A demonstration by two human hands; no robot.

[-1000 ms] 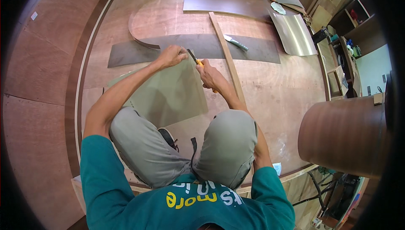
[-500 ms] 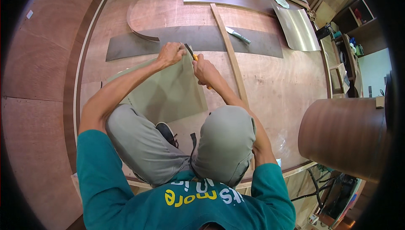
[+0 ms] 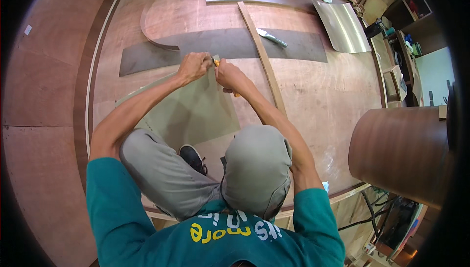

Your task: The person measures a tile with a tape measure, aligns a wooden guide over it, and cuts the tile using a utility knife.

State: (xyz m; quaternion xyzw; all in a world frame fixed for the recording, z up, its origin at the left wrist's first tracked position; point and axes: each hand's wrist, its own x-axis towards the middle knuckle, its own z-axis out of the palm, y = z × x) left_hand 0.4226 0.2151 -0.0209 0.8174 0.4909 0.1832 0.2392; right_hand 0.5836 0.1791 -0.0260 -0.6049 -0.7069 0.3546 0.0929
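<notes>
A thin grey-green sheet (image 3: pixel 191 108) lies on the wooden work surface in front of me, partly under my left forearm. At its far right corner my left hand (image 3: pixel 195 66) is closed in a pinch, apparently on the sheet's edge; the fingertips are partly hidden. My right hand (image 3: pixel 229 76) is wrapped round an orange-handled cutter knife (image 3: pixel 216 63), whose dark front end meets the same corner. The rear of its handle sticks out below my palm. Both hands are close together.
A long grey strip (image 3: pixel 210 46) lies beyond the hands, with a curved thin strip (image 3: pixel 161 46) over its left part. A wooden batten (image 3: pixel 264 59) crosses it, beside a grey-handled knife (image 3: pixel 274 39). A curved metallic sheet (image 3: pixel 342 27) and a brown drum-like cylinder (image 3: pixel 396 149) are at right.
My right hand has moved slightly left, bringing the cutter knife up to my left fingers; less of its dark front end shows. The whole view has shifted slightly.
</notes>
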